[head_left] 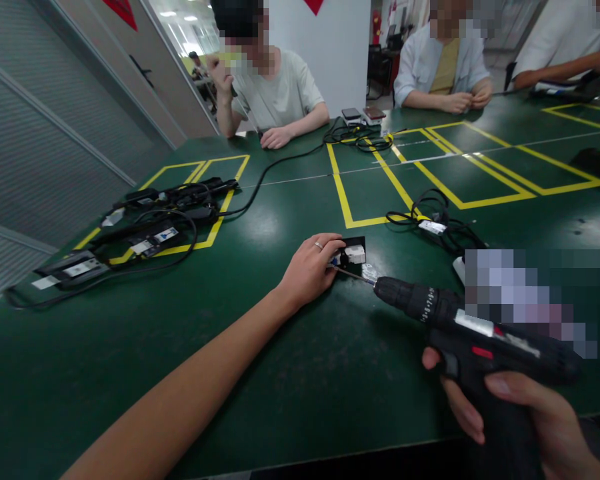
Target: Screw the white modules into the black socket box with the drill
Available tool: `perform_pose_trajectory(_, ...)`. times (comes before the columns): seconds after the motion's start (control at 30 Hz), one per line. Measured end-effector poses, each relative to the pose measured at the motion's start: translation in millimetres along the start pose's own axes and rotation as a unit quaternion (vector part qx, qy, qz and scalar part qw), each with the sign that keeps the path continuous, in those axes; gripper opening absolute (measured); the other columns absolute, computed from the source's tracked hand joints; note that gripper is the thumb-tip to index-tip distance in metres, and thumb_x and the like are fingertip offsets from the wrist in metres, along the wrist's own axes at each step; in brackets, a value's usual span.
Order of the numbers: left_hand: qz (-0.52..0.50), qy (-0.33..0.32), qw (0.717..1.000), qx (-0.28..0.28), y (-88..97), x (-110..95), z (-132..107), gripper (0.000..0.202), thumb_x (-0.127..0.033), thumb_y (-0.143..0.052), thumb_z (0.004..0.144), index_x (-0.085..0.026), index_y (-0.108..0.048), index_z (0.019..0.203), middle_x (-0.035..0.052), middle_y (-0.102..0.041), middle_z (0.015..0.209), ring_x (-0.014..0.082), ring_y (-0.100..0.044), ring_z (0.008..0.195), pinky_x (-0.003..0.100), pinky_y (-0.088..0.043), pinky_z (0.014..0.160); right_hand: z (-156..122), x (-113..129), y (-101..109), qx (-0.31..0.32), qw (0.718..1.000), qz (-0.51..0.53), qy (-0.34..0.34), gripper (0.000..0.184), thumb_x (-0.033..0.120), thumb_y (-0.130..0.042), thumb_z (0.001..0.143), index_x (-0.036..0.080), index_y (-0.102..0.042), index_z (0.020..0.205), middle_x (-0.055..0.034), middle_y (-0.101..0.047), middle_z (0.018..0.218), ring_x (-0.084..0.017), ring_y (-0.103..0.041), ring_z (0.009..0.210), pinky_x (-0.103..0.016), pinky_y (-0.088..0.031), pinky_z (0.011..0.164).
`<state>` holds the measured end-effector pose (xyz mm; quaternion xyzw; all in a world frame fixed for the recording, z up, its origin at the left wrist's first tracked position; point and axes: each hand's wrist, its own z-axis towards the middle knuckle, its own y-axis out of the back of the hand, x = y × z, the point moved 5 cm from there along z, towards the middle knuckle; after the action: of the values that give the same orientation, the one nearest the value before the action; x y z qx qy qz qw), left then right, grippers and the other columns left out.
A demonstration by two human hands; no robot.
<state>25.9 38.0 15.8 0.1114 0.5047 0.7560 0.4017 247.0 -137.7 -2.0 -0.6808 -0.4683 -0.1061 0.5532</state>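
Observation:
My right hand (535, 400) is wrapped round the handle of a black cordless drill (440, 310), which points left and away from me. A long thin bit (353, 273) runs from its chuck to a small black-and-white part (355, 255) on the green table. My left hand (307, 267), with a ring on one finger, is closed over the near left side of that part and presses it to the tabletop. The bit's tip ends close to my left fingers. Whether it touches a screw is hidden.
Black cabled devices (155, 230) lie at the left on yellow tape outlines. A coiled cable (433, 213) rests ahead to the right, beside a blurred-out object (520, 287). Two phones (363, 116) sit at the far side. Several people sit across the green table (260, 393).

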Motion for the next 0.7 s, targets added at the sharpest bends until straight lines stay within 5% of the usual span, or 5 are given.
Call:
perform_pose_trajectory(0.17,0.008,0.006,1.0,0.001,0.0,0.2,0.4,0.048,-0.003,-0.058,0.072,-0.019,-0.047,0.116,0.008,-0.052,0.126,0.0229,-0.047,0.119,0.043,-0.042,0.102,4.7,-1.6,-2.5,0.024,0.999,0.038,0.004,0.034,0.037,-0.057,0.07,0.009,-0.07,0.086,0.0032,-0.04,0.046,-0.008,-0.028,0.04,-0.023,-0.029,0.041)
perform_pose_trajectory(0.7,0.004,0.027,1.0,-0.014,1.2,4.6,0.4,0.046,-0.003,-0.058,0.073,-0.02,-0.048,0.114,0.008,-0.053,0.124,0.0245,-0.047,0.118,0.044,-0.043,0.101,5.3,4.8,-3.7,-0.022,0.997,0.068,0.015,0.027,0.032,-0.059,0.07,0.009,-0.069,0.081,0.0017,-0.043,0.054,-0.007,-0.021,0.042,-0.022,-0.031,0.039)
